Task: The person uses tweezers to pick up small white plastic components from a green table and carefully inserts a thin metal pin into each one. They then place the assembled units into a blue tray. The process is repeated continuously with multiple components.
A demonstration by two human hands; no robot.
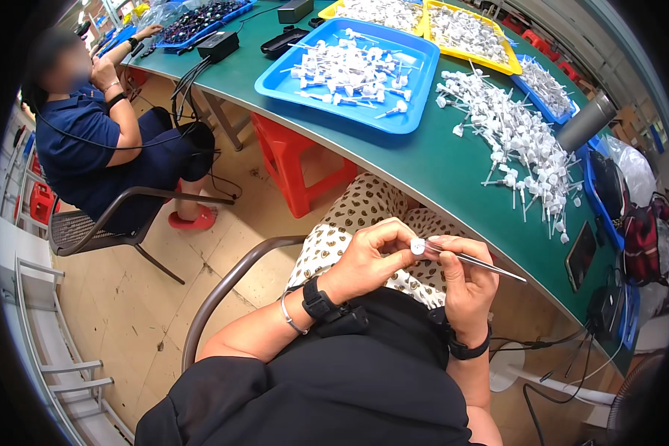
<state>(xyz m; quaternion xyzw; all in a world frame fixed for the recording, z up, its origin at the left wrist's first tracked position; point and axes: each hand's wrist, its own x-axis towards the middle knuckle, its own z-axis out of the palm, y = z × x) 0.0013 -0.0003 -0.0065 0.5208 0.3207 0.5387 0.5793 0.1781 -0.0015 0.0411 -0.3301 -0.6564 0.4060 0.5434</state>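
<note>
Above my lap, my left hand (370, 259) pinches a small white plastic part (418, 246) with a rounded head between thumb and fingertips. My right hand (468, 281) is closed round a slim metal tool (492, 267) that looks like tweezers. One end of the tool reaches the white part, and the other sticks out to the lower right. Fingers partly hide where the tool and the part meet. On the green table (442, 160) ahead lies a loose pile of similar white parts (524, 145) with thin stems. A blue tray (266, 83) holds more of them.
Yellow trays (514, 65) of white parts stand at the back. A grey cylinder (587, 121), a phone (580, 256) and a bag (644, 241) are at the right. A red stool (293, 167) stands under the table. At the left sits a co-worker (89, 134) on a chair.
</note>
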